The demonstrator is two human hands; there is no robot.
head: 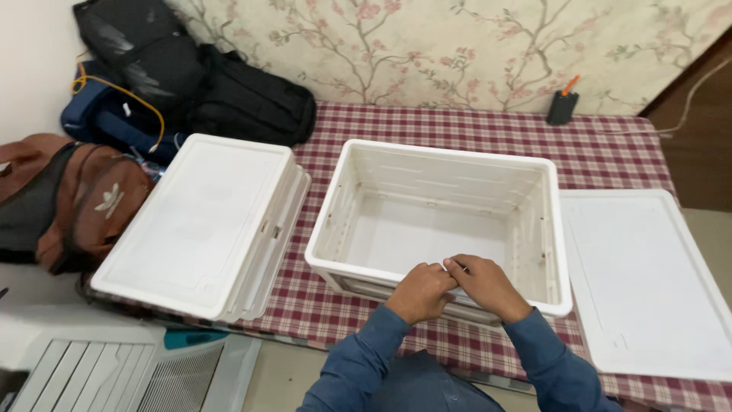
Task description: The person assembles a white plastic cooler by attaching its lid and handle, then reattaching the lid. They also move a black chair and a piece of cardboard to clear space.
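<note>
An open white plastic crate (358, 156) stands on a red-and-white checked tablecloth (473, 126), empty inside. My left hand (418, 291) and my right hand (486, 285) rest side by side on the crate's near rim, fingers curled over the edge and touching each other. Both arms wear blue sleeves. Whether the fingers pinch anything small is hidden.
A stack of flat white panels (200, 221) lies left of the crate, and a single white lid (648, 282) lies to its right. Backpacks (72, 202) pile at the far left. A small black object with an orange tip (563, 107) stands by the floral wall.
</note>
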